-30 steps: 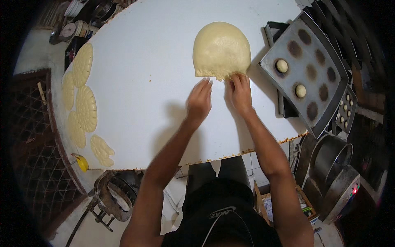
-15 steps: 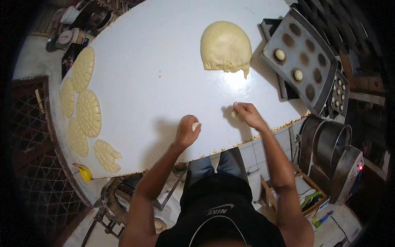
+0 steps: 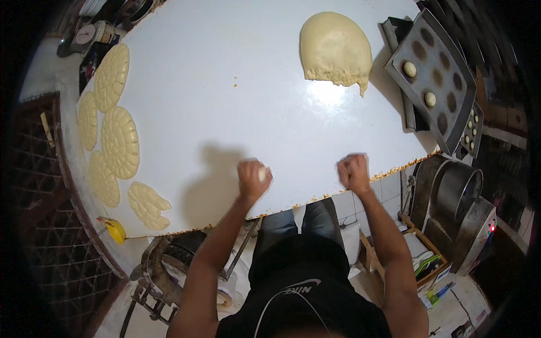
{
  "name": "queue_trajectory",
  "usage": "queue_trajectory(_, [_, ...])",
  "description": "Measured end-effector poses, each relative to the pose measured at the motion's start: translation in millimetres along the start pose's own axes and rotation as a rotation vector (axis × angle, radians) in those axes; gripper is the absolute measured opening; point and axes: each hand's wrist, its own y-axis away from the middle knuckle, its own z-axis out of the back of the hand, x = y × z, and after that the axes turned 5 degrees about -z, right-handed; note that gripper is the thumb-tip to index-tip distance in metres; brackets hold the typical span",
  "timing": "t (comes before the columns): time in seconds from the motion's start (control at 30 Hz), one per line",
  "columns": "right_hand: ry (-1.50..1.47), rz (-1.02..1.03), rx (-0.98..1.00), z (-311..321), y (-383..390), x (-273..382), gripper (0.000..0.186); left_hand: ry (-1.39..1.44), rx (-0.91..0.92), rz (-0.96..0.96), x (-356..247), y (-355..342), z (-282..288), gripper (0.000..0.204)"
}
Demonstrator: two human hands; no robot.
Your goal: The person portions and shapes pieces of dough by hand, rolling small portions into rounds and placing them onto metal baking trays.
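Observation:
My left hand (image 3: 251, 174) is closed round a small pale piece of dough (image 3: 261, 174) at the near edge of the white table (image 3: 262, 121). My right hand (image 3: 353, 172) is curled on the table to the right, slightly blurred; what it holds, if anything, is hidden. Beyond both hands lies a large mound of dough (image 3: 335, 48) with a torn near edge. Several flat, segmented dough rounds (image 3: 119, 141) lie along the table's left side.
A dented metal tray (image 3: 434, 79) with two small dough balls rests on other trays at the right, beside another tray of small balls (image 3: 473, 127). A yellow tool (image 3: 115, 230) is at the left corner, a scale (image 3: 85, 35) at upper left, metal machinery (image 3: 451, 208) at lower right.
Both hands have left the mound's torn edge and come back to the near table edge, each pulled away with fingers curled. A small dough piece now shows in my left hand.

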Motion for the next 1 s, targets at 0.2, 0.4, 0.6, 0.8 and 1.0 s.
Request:
queue_trajectory(0.2, [0.023,-0.155,-0.243,-49,-27,45,0.018,0.085,-0.072,0.031,-55,-18,-35,0.028])
queue_trajectory(0.4, [0.202,-0.242,-0.268,-23,-76,16,0.014,-0.083,-0.329,0.19,-35,-81,-17,0.027])
queue_trajectory(0.6, [0.014,0.051,0.014,-3,-17,-12,0.018,0.055,-0.154,0.088,-5,5,-9,0.027])
queue_trajectory(0.8, [-0.16,0.083,-0.004,-19,-29,6,0.013,-0.012,-0.237,0.148,-83,-33,-35,0.02])
queue_trajectory(1.0, [-0.035,0.045,-0.059,-5,-92,-2,0.015,-0.269,-0.448,0.391,-63,-71,-48,0.024])
